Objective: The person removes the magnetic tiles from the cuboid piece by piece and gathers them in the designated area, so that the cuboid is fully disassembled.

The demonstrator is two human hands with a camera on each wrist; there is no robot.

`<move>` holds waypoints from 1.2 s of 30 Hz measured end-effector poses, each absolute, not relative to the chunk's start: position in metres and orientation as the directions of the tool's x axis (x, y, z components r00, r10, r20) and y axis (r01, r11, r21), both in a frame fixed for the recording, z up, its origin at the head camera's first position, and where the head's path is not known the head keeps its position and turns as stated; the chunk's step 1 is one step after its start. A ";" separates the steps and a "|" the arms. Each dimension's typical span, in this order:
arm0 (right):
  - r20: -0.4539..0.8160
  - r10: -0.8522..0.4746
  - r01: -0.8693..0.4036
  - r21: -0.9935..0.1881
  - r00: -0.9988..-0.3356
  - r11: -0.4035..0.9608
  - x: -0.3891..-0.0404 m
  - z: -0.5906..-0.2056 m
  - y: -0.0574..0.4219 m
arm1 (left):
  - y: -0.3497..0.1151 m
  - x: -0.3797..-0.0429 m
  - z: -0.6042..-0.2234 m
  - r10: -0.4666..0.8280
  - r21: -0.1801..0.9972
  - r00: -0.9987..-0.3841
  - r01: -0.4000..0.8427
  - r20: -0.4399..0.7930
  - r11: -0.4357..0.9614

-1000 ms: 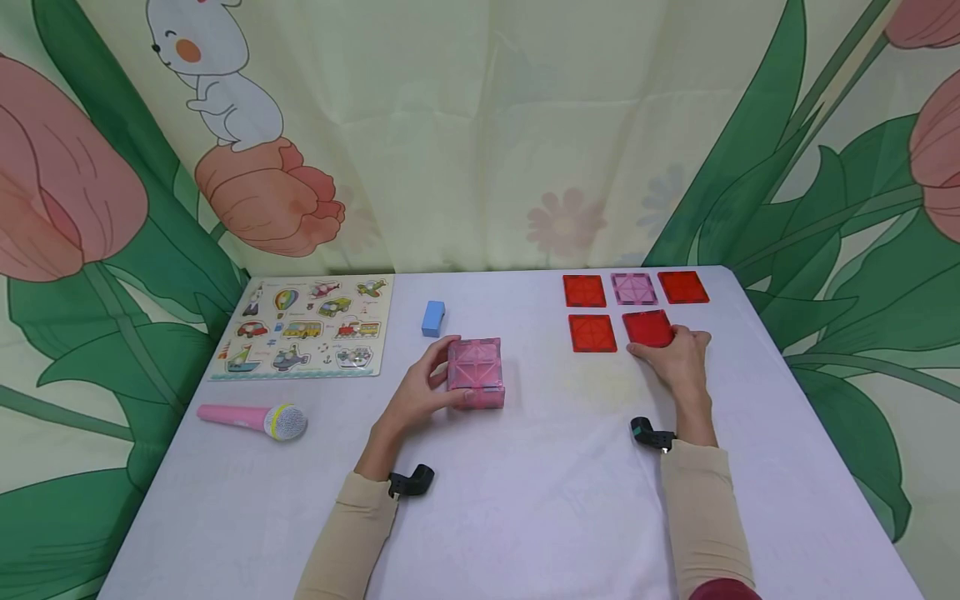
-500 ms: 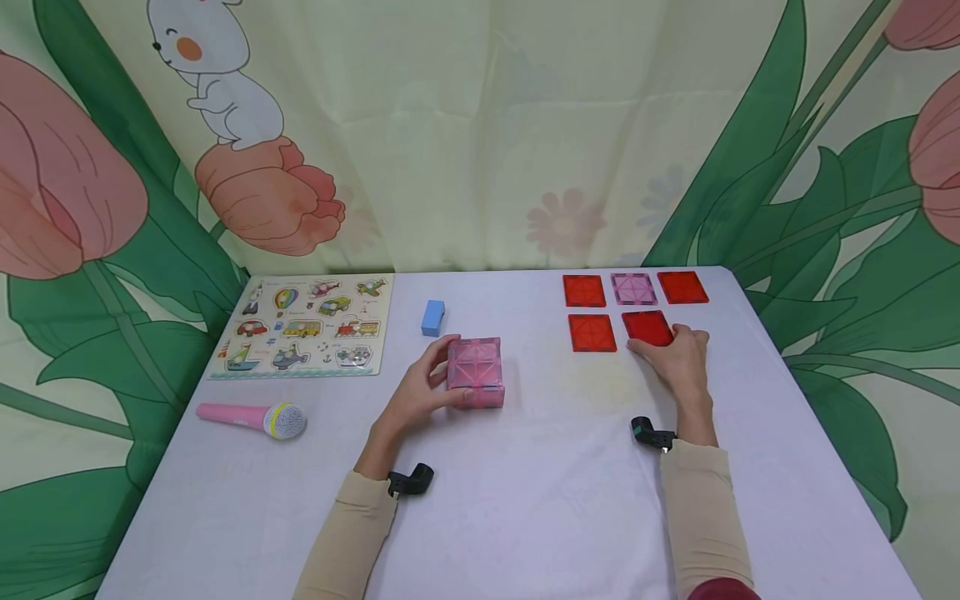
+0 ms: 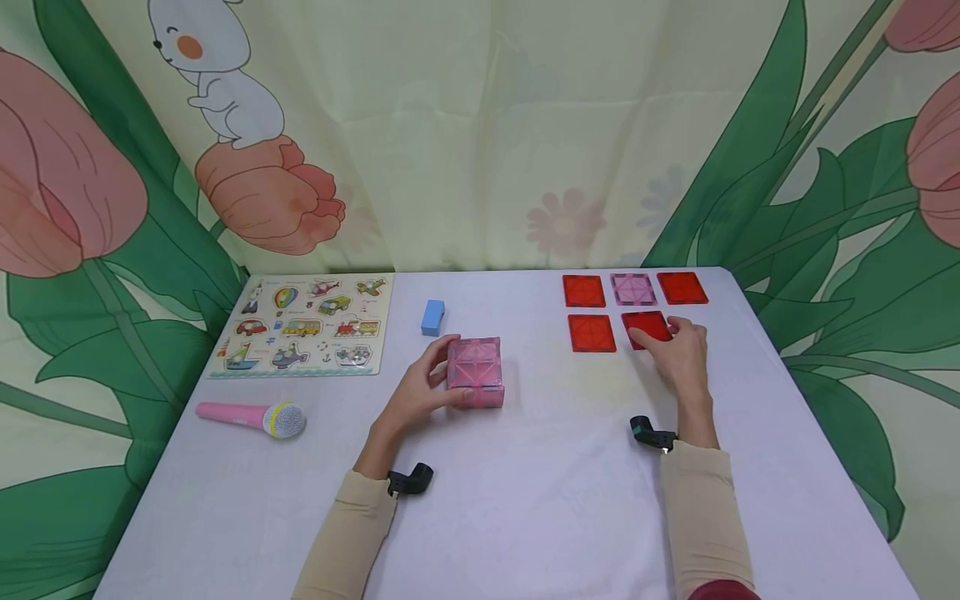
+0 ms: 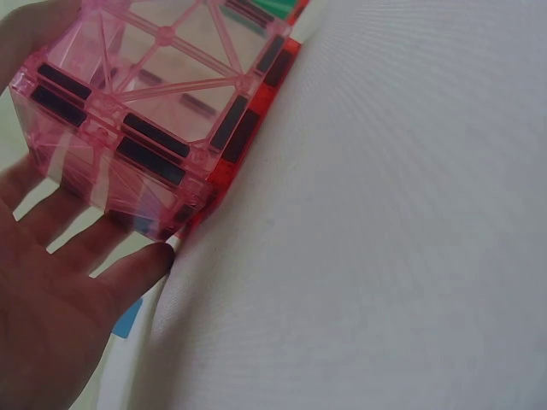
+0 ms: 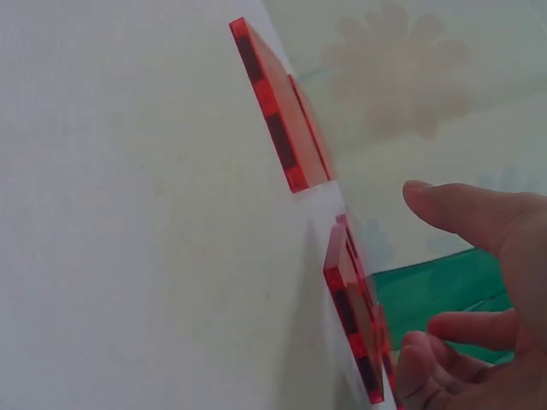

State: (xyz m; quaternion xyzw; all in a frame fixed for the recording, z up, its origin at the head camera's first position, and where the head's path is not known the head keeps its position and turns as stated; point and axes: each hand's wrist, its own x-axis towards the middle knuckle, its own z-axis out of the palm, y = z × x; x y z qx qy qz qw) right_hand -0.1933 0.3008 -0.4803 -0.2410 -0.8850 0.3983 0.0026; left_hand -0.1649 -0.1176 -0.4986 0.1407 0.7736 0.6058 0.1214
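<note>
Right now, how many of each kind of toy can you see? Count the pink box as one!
Flat red tiles: 4
Flat pink tile: 1
Pink box: 1
Blue block: 1
Microphone: 1
Picture board: 1
Total: 9

I see a translucent pink box [image 3: 478, 367] of tiles, red along its base, gripped by the left hand [image 3: 417, 390] on a white table [image 3: 525, 500], and a square red tile [image 3: 647, 319] at the right hand [image 3: 681, 357].
</note>
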 end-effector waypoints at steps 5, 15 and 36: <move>-0.148 0.401 0.372 -0.734 -0.904 0.568 -0.191 -0.469 0.291 | -0.118 -0.168 -0.506 0.358 0.974 -0.934 0.077 -0.006 0.215; -0.075 0.327 0.269 -0.751 -0.942 0.603 -0.188 -0.451 0.266 | -0.119 -0.166 -0.507 0.358 0.971 -0.934 0.100 0.016 0.219; 0.048 0.099 0.027 -0.765 -0.994 0.644 -0.180 -0.440 0.204 | -0.118 -0.156 -0.482 0.397 0.974 -0.918 0.079 -0.013 0.214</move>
